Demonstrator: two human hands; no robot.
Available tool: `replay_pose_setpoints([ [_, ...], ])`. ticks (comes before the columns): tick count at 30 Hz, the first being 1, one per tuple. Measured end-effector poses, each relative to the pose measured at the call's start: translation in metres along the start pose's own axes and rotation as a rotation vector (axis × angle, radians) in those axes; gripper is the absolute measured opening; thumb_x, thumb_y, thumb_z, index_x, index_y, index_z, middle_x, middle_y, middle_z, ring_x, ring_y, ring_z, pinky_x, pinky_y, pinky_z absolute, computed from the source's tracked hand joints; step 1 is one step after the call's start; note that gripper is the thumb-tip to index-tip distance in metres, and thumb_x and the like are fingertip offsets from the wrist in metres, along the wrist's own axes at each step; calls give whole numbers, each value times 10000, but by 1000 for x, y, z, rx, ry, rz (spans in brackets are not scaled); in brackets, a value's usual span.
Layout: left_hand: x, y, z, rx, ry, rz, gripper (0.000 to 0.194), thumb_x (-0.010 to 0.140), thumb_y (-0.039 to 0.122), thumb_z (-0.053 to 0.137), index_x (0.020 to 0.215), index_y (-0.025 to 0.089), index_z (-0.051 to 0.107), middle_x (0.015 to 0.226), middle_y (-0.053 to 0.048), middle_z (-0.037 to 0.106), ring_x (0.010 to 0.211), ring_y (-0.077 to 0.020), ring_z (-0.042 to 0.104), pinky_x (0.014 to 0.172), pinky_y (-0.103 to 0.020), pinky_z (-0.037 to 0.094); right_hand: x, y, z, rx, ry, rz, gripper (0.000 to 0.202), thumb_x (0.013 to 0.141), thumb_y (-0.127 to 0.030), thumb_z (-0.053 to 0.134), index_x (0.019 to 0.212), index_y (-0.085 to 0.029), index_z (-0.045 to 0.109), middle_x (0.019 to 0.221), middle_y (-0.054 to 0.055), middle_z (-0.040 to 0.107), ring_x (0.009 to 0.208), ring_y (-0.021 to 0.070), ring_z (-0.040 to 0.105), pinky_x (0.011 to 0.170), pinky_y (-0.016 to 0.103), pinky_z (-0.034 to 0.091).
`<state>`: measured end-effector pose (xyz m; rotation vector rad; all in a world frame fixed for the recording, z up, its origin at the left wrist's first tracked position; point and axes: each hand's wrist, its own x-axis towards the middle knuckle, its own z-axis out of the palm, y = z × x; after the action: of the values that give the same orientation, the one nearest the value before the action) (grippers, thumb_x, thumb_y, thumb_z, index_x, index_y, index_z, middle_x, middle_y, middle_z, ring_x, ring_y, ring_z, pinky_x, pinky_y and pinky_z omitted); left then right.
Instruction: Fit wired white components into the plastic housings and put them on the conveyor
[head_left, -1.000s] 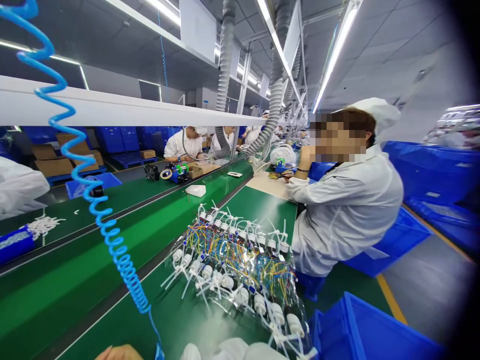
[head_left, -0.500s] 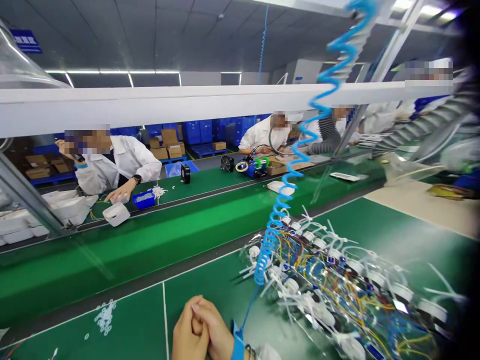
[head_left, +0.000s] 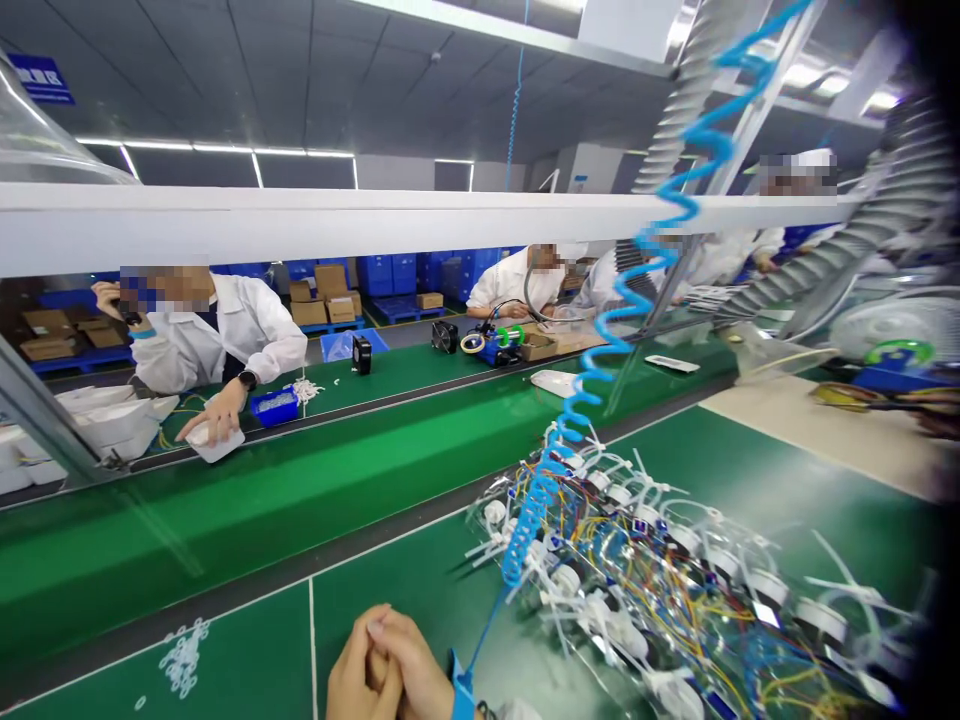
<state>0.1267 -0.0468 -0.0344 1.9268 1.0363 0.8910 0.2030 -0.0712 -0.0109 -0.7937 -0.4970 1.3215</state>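
At the bottom centre, my left hand [head_left: 355,672] and my right hand [head_left: 411,662] are clasped together above the green table [head_left: 247,655], fingers folded against each other. No object shows between them. A blue strap [head_left: 462,690] circles my right wrist, and a coiled blue cord [head_left: 581,400] runs up from it. To the right of my hands lies a large pile of wired parts [head_left: 660,570] with white ties and yellow, red and blue wires. Small white rings [head_left: 182,655] lie in a cluster to the left.
A green conveyor belt [head_left: 337,450] crosses beyond the table. Across it, a person in white [head_left: 259,320] has a hand on a white part [head_left: 215,440] beside a blue bin [head_left: 274,407]. A white beam [head_left: 375,225] spans overhead; grey ducts [head_left: 817,250] hang at right.
The view has shifted slightly, and my hands stay clasped. The person across the belt has put a hand over the white part, which has turned. A green-and-blue object has come into view at right.
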Motion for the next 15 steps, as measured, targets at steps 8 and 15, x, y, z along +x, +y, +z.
replay_pose_setpoints([
  [8, 2, 0, -1, -72, -17, 5, 331, 783, 356, 439, 1021, 184, 591, 984, -79, 686, 859, -202, 660, 740, -269, 534, 4, 3, -3, 5, -8, -46, 447, 626, -474, 628, 398, -154, 414, 330, -56, 341, 322, 26, 281, 390, 211, 149],
  [15, 3, -3, -1, -48, -6, 29, 315, 767, 333, 434, 992, 201, 611, 961, -54, 698, 837, -198, 666, 716, -259, 538, 6, 3, -4, -24, -6, -16, 436, 599, -502, 635, 420, -157, 438, 317, -50, 367, 302, 31, 284, 361, 204, 155],
])
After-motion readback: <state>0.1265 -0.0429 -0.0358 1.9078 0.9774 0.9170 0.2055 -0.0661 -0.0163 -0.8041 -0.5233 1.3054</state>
